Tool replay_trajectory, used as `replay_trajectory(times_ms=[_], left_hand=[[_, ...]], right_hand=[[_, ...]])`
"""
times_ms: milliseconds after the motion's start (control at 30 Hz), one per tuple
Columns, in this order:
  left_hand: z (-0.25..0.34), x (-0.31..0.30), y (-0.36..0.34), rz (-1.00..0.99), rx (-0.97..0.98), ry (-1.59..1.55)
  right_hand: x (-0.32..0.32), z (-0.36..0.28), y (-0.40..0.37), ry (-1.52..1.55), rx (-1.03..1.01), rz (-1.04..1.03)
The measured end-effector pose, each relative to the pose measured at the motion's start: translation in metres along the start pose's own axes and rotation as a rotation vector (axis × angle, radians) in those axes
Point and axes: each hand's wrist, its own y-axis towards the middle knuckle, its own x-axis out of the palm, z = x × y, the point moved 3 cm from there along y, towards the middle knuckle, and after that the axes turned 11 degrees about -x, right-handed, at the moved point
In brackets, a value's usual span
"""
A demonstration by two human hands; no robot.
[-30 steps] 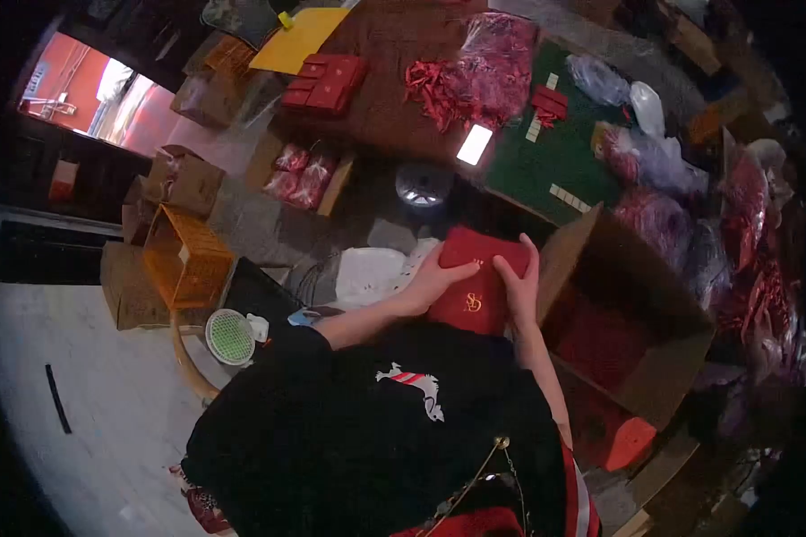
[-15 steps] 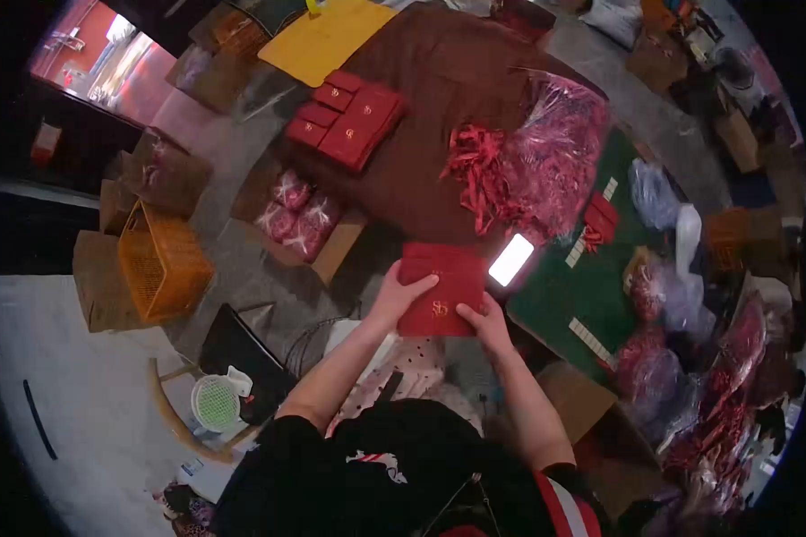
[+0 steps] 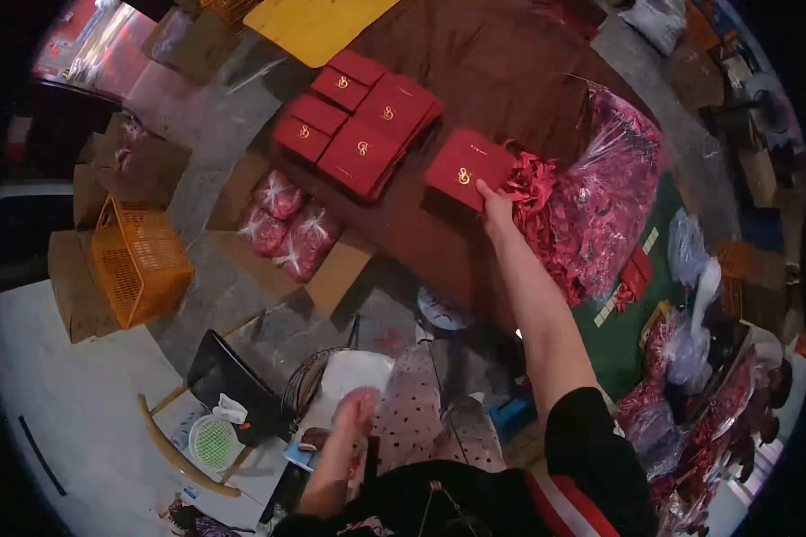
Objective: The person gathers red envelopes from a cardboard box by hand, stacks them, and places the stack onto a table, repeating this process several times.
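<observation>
My right hand (image 3: 495, 204) reaches out over the brown cloth and grips a flat red pouch (image 3: 461, 166) by its near corner, thumb on top. A gold logo is printed on the pouch's face. Just left of it lie neat stacks of similar red pouches (image 3: 364, 148), some larger and some smaller. Loose red ribbons (image 3: 533, 183) touch or nearly touch the held pouch on its right. Near my lap, my left hand (image 3: 358, 409) is blurred, so its fingers cannot be made out; a white sheet (image 3: 356, 371) lies close by it.
A large clear bag of red ribbons (image 3: 609, 197) covers the table's right part. An open carton (image 3: 345, 273) with several wrapped red bundles stands at left, beyond it an orange crate (image 3: 143, 259). A wooden chair (image 3: 175, 461) holds a green-topped round container (image 3: 213, 442).
The red pouch, held in both hands before, has moved forward in my right hand towards the stacks. My left hand has let go and drawn back to my lap. The view has shifted.
</observation>
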Motion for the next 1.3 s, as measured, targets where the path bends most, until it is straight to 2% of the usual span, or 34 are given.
replay_trajectory(times_ms=[33,67,100,133,200,267,333,400,433,467,500,533,567,600,667,700,767,800,867,900,967,1000,1033,1067,1100,1167,1200,1233,1267,1300], left_hand=[[0.005,-0.004,0.008,0.002,-0.001,-0.007],[-0.048,-0.044,-0.048,0.041,0.017,0.000],[-0.047,-0.039,-0.047,0.082,0.035,0.007],[-0.046,-0.028,-0.040,0.123,0.054,0.012],[-0.021,0.011,-0.012,0.207,0.086,0.030],[-0.084,-0.028,-0.070,0.293,0.117,0.052],[-0.056,0.007,-0.043,0.378,0.148,0.073],[-0.046,0.028,-0.036,0.457,0.175,0.102],[-0.044,0.034,-0.038,0.495,0.189,0.118],[-0.039,0.038,-0.040,0.534,0.206,0.135],[-0.046,0.017,-0.033,0.534,0.205,0.137],[-0.055,-0.020,-0.016,0.558,0.199,0.353],[-0.049,-0.024,-0.011,0.578,0.191,0.571],[-0.050,-0.026,-0.009,0.579,0.190,0.577],[-0.055,-0.031,-0.002,0.559,0.209,0.297],[-0.056,-0.038,-0.001,0.560,0.210,0.302],[-0.056,-0.056,0.003,0.528,0.268,0.515],[-0.054,-0.062,0.008,0.526,0.267,0.522],[-0.062,-0.067,0.018,0.114,0.021,-0.286],[-0.057,-0.048,0.007,0.115,0.016,-0.280],[-0.021,0.039,-0.031,0.576,0.084,0.378],[-0.024,0.036,-0.024,0.544,0.116,0.342],[-0.028,0.023,-0.015,0.474,0.094,0.303],[-0.034,0.005,-0.003,0.404,0.073,0.266],[-0.040,-0.004,0.006,0.339,0.137,0.247],[-0.033,0.053,-0.004,0.588,0.178,0.373],[-0.034,0.053,-0.001,0.534,0.162,0.407],[-0.035,0.051,0.001,0.481,0.147,0.445],[-0.036,0.057,0.002,0.479,0.140,0.495],[-0.040,0.063,0.003,0.474,0.138,0.545]], right_hand=[[0.004,0.008,0.016,-0.041,0.024,0.032],[0.009,0.014,0.030,-0.071,0.032,0.046],[0.008,0.025,0.043,-0.100,0.041,0.058],[0.052,-0.039,-0.001,-0.298,0.047,0.187],[0.008,0.059,0.077,-0.177,0.053,0.123],[0.015,0.070,0.093,-0.040,0.119,0.046],[0.014,0.083,0.111,-0.009,0.268,0.022],[0.019,0.085,0.119,-0.045,0.136,0.021],[0.040,0.042,0.087,-0.274,0.207,0.140],[0.043,0.039,0.086,-0.274,0.207,0.142],[0.045,0.033,0.085,-0.444,0.200,0.176],[0.044,0.029,0.086,-0.612,0.192,0.212],[0.047,0.028,0.085,-0.656,0.134,0.144],[0.046,0.027,0.086,-0.652,0.135,0.148],[0.044,0.023,0.087,-0.892,0.211,0.158],[0.041,0.028,0.093,-0.886,0.211,0.077],[0.034,0.031,0.090,-0.814,0.224,0.150],[0.028,0.040,0.094,-0.723,0.212,0.149],[0.029,0.016,0.065,-0.727,0.255,0.134],[0.029,0.002,0.048,-0.698,0.203,0.100],[-0.005,0.052,0.036,-0.348,0.024,0.068],[0.002,0.018,-0.010,-0.443,-0.035,0.064],[-0.010,0.023,-0.039,-0.406,-0.057,0.030],[-0.010,0.013,-0.087,-0.301,-0.009,0.062],[-0.010,0.001,-0.131,-0.196,0.115,0.085],[-0.036,0.013,-0.211,-0.175,0.254,0.081],[-0.059,0.028,-0.243,-0.176,0.351,-0.044],[-0.069,0.024,-0.287,-0.210,0.399,0.071],[-0.086,0.022,-0.325,-0.113,0.426,-0.118],[-0.099,0.018,-0.361,-0.076,0.460,-0.049]])
